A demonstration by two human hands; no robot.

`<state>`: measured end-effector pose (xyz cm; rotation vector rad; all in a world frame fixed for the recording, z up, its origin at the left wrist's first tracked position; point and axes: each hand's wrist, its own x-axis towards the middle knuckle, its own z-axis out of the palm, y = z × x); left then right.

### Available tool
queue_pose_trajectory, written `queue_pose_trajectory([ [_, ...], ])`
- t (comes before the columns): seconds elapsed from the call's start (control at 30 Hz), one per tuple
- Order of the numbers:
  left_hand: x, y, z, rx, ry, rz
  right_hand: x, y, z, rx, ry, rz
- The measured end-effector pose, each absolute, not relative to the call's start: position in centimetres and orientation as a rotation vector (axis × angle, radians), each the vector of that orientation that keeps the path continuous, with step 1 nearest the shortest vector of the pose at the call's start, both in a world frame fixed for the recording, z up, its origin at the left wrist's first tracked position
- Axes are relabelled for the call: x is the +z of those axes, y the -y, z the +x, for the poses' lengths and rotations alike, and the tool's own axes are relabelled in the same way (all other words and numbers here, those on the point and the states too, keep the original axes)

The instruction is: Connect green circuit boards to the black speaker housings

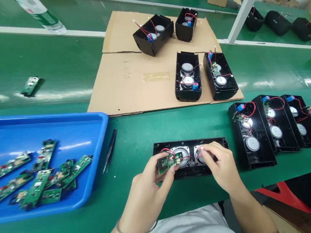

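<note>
A black speaker housing (192, 171) with two round speakers lies lengthwise on the green table in front of me. Above its left part, my left hand (155, 177) grips a green circuit board (166, 163) between thumb and fingers. Red wires run near the board's upper edge and right end. Over the right speaker, my right hand (220, 163) pinches a small white connector (202, 148) between thumb and forefinger. Part of the right speaker is hidden behind these fingers.
A blue tray (94, 164) holding several circuit boards stands left, with black tweezers (110, 150) beside it. Several open black housings (254, 162) stand right and on the cardboard (131, 86) behind. One board (31, 85) lies back left; a bottle (42, 17) is behind it.
</note>
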<state>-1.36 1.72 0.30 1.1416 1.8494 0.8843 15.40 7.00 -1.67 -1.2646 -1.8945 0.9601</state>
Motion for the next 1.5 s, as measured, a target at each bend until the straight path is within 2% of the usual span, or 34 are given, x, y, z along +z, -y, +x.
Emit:
queue_pose_trajectory([
  [0.17, -0.4, -1.7, -1.7, 0.875, -1.797, 1.351, -2.1, -6.1, 14.3, 0.652, 2.358, -1.048],
  [0.27, -0.6, -1.5, -1.6, 0.888, -1.797, 1.416, -2.7, -5.9, 13.4, 0.386, 2.451, -1.019],
  [0.4, -0.6, -1.3, -1.6, 0.900, -1.813, 1.425, -3.2, -6.2, 13.3, 0.203, 2.478, -0.983],
  [0.63, -1.3, -1.0, -1.4, 0.961, -1.896, 1.347, -2.8, -6.6, 15.0, 0.168, 2.335, -0.974],
  [0.8, -1.6, -1.1, -1.2, 0.961, -1.918, 1.550, -2.4, -5.9, 14.4, 0.268, 2.508, -0.924],
  [1.5, -1.2, -1.2, -1.9, 0.816, -1.717, 1.870, -2.5, -6.7, 12.9, 0.233, 2.755, -0.890],
])
